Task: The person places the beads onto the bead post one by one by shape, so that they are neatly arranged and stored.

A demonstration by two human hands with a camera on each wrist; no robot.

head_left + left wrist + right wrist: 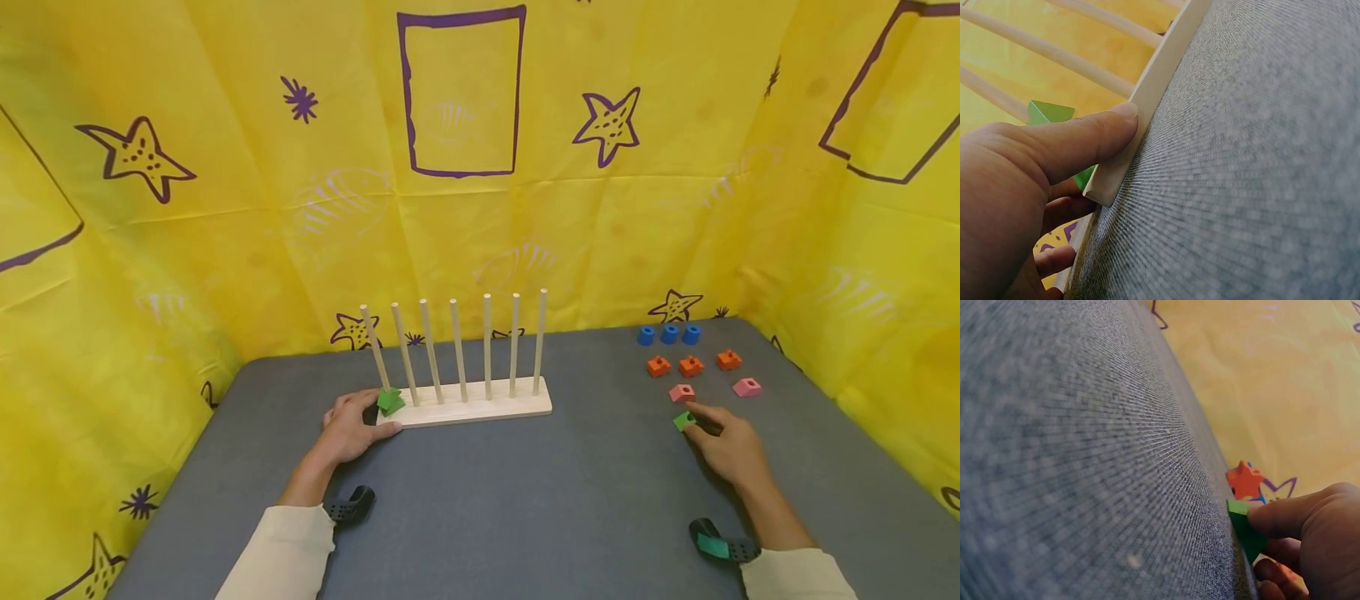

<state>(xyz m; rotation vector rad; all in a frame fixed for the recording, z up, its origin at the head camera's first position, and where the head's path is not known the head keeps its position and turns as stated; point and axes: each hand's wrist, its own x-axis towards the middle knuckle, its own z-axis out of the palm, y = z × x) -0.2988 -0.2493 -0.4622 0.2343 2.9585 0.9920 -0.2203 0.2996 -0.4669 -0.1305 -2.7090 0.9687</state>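
Nothing can be read in any of the three views — no text, label, brand, number or sign.
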